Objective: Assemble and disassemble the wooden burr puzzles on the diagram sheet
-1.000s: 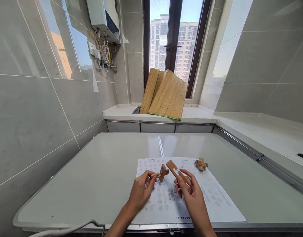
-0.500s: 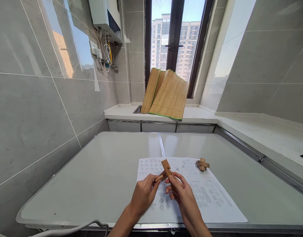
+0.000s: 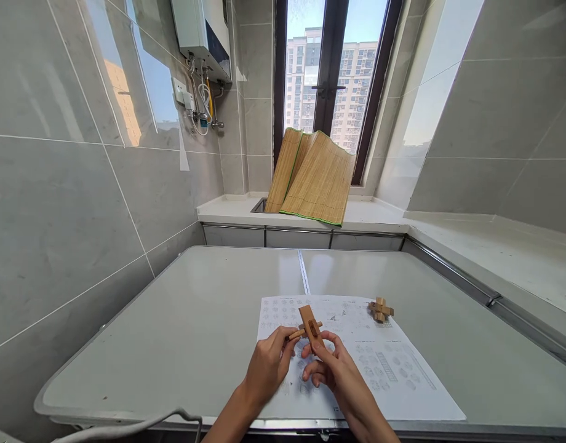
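Over the printed sheet, my left hand (image 3: 266,362) pinches a thin wooden puzzle piece (image 3: 296,335) between thumb and fingers. My right hand (image 3: 341,372) grips the lower end of a wider, flat wooden puzzle piece (image 3: 306,314) that has a slot in it and tilts up to the left. The thin piece crosses the wide one at the slot, and its far tip shows on the right side. Whether it sits fully inside the slot I cannot tell. Beneath both hands lies the white paper sheet (image 3: 416,387) with small printed diagrams.
An assembled wooden burr puzzle (image 3: 380,310) stands at the sheet's upper right. The pale table (image 3: 172,332) has a seam down its middle. A grey cable (image 3: 139,427) runs along the front left edge. On the ledge behind, a bamboo mat (image 3: 317,178) leans at the window.
The thin piece has come across the wide piece, its tip now showing beyond the slot. The wide piece has turned, and my right hand's fingers have shifted slightly. The view moved a little.
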### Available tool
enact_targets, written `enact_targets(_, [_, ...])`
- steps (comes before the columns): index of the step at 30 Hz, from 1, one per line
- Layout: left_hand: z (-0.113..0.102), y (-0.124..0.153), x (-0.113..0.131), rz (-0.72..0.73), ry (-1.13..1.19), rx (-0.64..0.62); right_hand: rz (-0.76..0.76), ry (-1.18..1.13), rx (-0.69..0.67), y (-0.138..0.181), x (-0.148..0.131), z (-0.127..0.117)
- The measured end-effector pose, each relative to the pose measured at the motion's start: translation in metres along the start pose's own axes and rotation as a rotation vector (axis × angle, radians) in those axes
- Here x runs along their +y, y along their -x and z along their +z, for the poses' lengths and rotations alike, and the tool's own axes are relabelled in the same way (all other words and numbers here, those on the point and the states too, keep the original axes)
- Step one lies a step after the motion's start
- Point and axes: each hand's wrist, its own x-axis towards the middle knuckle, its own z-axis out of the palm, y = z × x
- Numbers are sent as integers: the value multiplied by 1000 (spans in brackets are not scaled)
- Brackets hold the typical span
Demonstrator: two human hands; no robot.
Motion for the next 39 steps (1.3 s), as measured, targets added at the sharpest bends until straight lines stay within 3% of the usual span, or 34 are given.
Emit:
enact_targets(5, [-1, 1, -1, 8, -3, -19, 40, 17, -80, -3, 1, -9])
enact_targets(14, [3, 2, -7, -6, 44, -16, -5, 104, -105, -6, -2, -13])
enact_targets(18, [3, 2, -9, 67, -31, 5, -19, 131, -108, -11, -1, -15])
enact_targets(23, [5, 0, -10, 217, -62, -3, 39, 192, -225, -9, -8, -22])
enact_targets(30, [6, -2, -11, 312, -135, 3, -45, 126, -132, -6, 2, -23])
enact_targets(34, [4, -1, -9, 367, -149, -15, 13, 53, -194, -2, 5, -27])
enact_targets(39, [2, -2, -1, 407, -137, -4, -31, 183, -224, 5, -2, -28])
